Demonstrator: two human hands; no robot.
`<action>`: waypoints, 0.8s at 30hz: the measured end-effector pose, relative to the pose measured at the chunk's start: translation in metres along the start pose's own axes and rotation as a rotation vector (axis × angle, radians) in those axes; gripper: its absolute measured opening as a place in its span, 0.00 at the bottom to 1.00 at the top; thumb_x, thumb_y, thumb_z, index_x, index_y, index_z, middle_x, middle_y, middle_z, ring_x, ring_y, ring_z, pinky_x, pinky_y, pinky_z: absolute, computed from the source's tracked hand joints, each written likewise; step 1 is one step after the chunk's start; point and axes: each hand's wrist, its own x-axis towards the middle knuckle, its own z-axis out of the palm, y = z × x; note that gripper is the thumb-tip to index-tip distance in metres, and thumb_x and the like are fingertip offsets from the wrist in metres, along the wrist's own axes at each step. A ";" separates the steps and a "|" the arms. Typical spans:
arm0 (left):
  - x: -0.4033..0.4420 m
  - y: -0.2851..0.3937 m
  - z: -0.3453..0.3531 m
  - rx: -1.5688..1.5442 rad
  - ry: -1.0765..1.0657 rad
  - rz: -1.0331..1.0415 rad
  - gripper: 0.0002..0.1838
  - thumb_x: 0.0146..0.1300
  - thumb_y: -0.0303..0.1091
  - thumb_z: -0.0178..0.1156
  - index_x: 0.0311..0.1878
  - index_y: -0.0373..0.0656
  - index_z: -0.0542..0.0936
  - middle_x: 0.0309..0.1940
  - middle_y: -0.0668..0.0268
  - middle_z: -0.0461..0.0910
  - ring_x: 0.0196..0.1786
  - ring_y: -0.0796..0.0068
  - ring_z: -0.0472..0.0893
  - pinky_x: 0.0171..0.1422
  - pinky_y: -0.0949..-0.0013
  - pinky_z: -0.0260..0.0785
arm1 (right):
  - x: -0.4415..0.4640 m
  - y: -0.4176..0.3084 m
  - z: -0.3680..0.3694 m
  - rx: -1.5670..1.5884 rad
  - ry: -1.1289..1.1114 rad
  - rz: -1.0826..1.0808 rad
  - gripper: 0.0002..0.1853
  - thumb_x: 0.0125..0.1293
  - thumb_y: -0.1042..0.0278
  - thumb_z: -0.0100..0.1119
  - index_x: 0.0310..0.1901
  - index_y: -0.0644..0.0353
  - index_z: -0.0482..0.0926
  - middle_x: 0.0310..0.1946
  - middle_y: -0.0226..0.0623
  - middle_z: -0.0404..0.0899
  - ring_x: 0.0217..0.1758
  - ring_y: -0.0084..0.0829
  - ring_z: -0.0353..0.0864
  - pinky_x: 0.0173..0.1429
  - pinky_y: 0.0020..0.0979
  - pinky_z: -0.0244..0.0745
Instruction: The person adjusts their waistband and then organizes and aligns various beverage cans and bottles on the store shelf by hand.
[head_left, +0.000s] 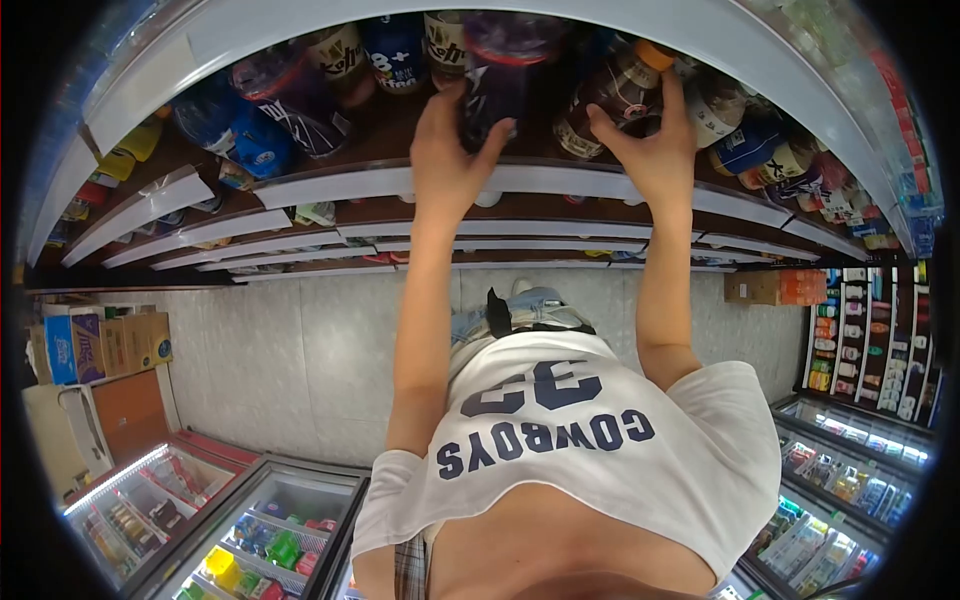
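My left hand (449, 155) is closed around a dark purple bottle (497, 95) standing on the shelf, with the thumb on its right side. My right hand (655, 150) grips a brown bottle (625, 95) with an orange cap, thumb on the left and fingers on the right. That bottle leans, its cap toward the upper right. Between the two bottles a strip of dark brown shelf (537, 130) shows. To the left of my left hand stand another purple bottle (300, 110), a dark blue bottle (394, 55) and a blue bottle (235, 130).
White shelf edges (545, 178) run below my hands, with lower shelves beneath. More bottles (765, 140) stand to the right. An upper white shelf edge (300, 30) curves overhead. Glass-doored coolers (290, 520) are behind me. Cartons (775, 287) sit on the grey floor (330, 350) at right.
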 end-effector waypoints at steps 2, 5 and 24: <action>0.004 0.006 0.020 0.058 -0.052 0.026 0.32 0.52 0.42 0.75 0.56 0.37 0.73 0.44 0.53 0.79 0.50 0.48 0.79 0.51 0.57 0.73 | 0.002 0.002 -0.002 0.033 -0.033 -0.002 0.41 0.45 0.57 0.78 0.60 0.65 0.71 0.47 0.49 0.81 0.49 0.47 0.82 0.52 0.42 0.77; 0.016 0.015 0.052 0.341 0.094 0.072 0.25 0.53 0.41 0.73 0.47 0.40 0.72 0.40 0.55 0.78 0.44 0.51 0.78 0.42 0.56 0.71 | 0.006 0.000 -0.004 -0.001 -0.062 -0.061 0.41 0.45 0.57 0.77 0.60 0.64 0.71 0.47 0.48 0.80 0.50 0.47 0.80 0.51 0.43 0.77; -0.011 -0.034 -0.031 0.194 0.465 0.198 0.36 0.51 0.37 0.77 0.58 0.35 0.68 0.53 0.54 0.71 0.56 0.58 0.73 0.61 0.60 0.65 | 0.018 -0.068 0.125 0.187 -0.020 -0.322 0.33 0.52 0.43 0.73 0.55 0.57 0.79 0.42 0.41 0.84 0.43 0.40 0.86 0.43 0.38 0.82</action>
